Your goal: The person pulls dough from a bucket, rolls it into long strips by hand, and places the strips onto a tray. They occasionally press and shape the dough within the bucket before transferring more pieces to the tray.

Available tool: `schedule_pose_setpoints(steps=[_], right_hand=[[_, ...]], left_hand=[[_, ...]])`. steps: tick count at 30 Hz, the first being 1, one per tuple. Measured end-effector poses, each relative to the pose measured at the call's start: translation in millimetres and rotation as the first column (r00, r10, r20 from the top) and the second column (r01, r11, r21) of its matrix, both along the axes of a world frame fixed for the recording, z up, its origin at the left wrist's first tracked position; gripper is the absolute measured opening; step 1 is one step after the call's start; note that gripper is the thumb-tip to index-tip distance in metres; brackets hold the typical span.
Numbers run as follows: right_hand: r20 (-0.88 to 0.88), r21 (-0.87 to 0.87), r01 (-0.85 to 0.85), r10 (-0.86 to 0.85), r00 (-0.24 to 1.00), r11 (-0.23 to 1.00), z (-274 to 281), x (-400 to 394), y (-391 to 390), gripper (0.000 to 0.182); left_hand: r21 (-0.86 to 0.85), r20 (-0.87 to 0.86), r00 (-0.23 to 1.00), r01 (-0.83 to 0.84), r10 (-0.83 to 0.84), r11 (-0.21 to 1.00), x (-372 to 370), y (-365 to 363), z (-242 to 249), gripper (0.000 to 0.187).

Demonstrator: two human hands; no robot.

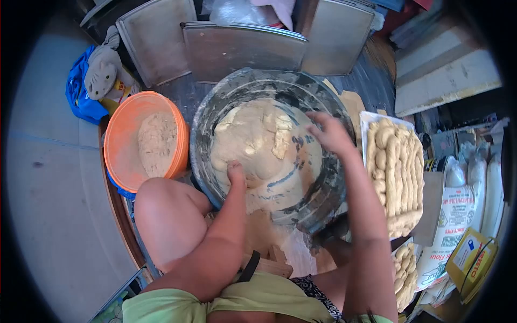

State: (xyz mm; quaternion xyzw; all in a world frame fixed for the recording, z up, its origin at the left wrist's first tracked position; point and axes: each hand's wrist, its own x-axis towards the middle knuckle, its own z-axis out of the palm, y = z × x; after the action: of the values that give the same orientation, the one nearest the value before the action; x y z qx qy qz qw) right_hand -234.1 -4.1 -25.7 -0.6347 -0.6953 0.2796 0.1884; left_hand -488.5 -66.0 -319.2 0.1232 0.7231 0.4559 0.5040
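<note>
A big mass of pale dough (pixel 258 140) lies in a wide black basin (pixel 323 199) in front of me. Yellowish patches, perhaps fat or butter, show on its top and right side. My left hand (pixel 235 171) grips the near edge of the dough, thumb on top, its other fingers mostly hidden. Over the right side of the basin, my right hand (pixel 329 133) is open, fingers apart and holding nothing, a little away from the dough. Flour and smears coat the basin's bottom and walls.
Left of the basin stands an orange bucket (pixel 182 145) with a floury heap inside. On the right are a tray (pixel 364 121) of shaped dough (pixel 401 167), a second batch of dough pieces (pixel 405 269) and a flour sack (pixel 449 220). Metal trays (pixel 242 51) lean behind the basin.
</note>
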Motion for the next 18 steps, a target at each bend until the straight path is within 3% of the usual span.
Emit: schedule_pose_setpoints(steps=[1,2,4,5,6,8,10,11,13,14,16,17,18], right_hand=[[-0.100,-0.161,0.018,-0.034,0.994,0.987,-33,-15,17,0.040],[-0.200,-0.348,0.100,-0.179,0.963,0.932,-74,-25,33,0.041],[-0.364,-0.320,0.182,-0.299,0.882,0.930,-170,-39,54,0.044],[-0.355,-0.330,0.176,-0.294,0.887,0.928,-201,-47,62,0.044],[-0.287,-0.355,0.272,-0.381,0.879,0.895,-227,-55,68,0.048],[-0.210,-0.379,0.357,-0.455,0.866,0.854,-252,-72,85,0.053],[0.179,-0.205,0.634,-0.608,0.774,0.746,-263,-89,109,0.052],[0.186,-0.213,0.623,-0.595,0.782,0.752,-264,-95,117,0.052],[0.389,-0.221,0.645,-0.541,0.746,0.732,-232,-113,130,0.052],[0.391,-0.227,0.642,-0.535,0.749,0.733,-233,-118,131,0.052],[0.400,-0.029,0.494,-0.443,0.802,0.869,-238,-119,127,0.043],[0.402,-0.032,0.497,-0.444,0.801,0.867,-241,-117,127,0.043],[0.287,-0.083,0.415,-0.377,0.881,0.906,-246,-114,125,0.042]], left_hand=[[-0.008,0.006,1.000,-0.013,0.013,1.000,4,7,8,0.025],[0.041,0.011,0.999,0.032,-0.033,0.999,7,16,25,0.024],[0.077,0.020,0.997,0.069,-0.071,0.995,9,29,35,0.023],[0.101,0.094,0.994,0.046,-0.055,0.994,9,34,32,0.023],[0.124,0.167,0.985,0.019,-0.040,0.992,10,39,31,0.023],[0.092,0.220,0.975,0.009,-0.029,0.996,11,45,50,0.022],[0.061,0.270,0.963,-0.007,-0.010,0.998,11,46,52,0.021],[0.082,0.245,0.969,-0.001,-0.019,0.997,11,45,49,0.020],[0.094,0.217,0.976,-0.005,-0.016,0.996,12,47,44,0.019],[0.091,0.195,0.980,0.019,-0.037,0.996,13,48,43,0.018],[0.081,0.176,0.982,0.048,-0.061,0.996,16,46,35,0.018],[0.089,0.167,0.982,0.075,-0.089,0.993,14,46,31,0.019],[0.097,0.159,0.980,0.101,-0.115,0.990,13,45,28,0.020]])
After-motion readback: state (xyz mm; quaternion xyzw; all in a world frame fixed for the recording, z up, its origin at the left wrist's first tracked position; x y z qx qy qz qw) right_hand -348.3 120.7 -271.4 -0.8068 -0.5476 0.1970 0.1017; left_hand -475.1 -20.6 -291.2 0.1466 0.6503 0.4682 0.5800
